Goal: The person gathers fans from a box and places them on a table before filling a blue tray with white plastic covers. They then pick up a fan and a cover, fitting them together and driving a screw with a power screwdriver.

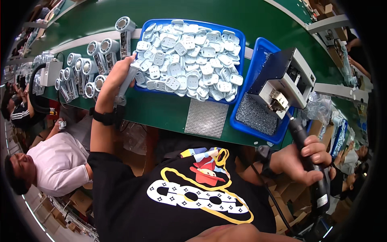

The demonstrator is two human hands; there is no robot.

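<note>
My right hand [306,161] is wrapped round a black electric screwdriver [312,169]. The screwdriver's tip touches or nearly touches the metal outlet [279,101] of a dark-and-white screw feeder [292,78]. My left hand [117,74] is closed on a pale handheld fan body [128,80], seen edge-on beside the left rim of a blue tray [244,44]. Inside that tray lies a heap of small light-blue plastic covers [175,68] with holes. The feeder stands in a second blue tray [238,121] with many small screws [258,115] in it.
Several pale fan bodies [108,46] with round heads stand in rows at the left on the green table [161,115]. A sheet of bubble wrap [206,119] lies at the near edge. A person in a white shirt [58,163] sits at the left. A cable runs below my right hand.
</note>
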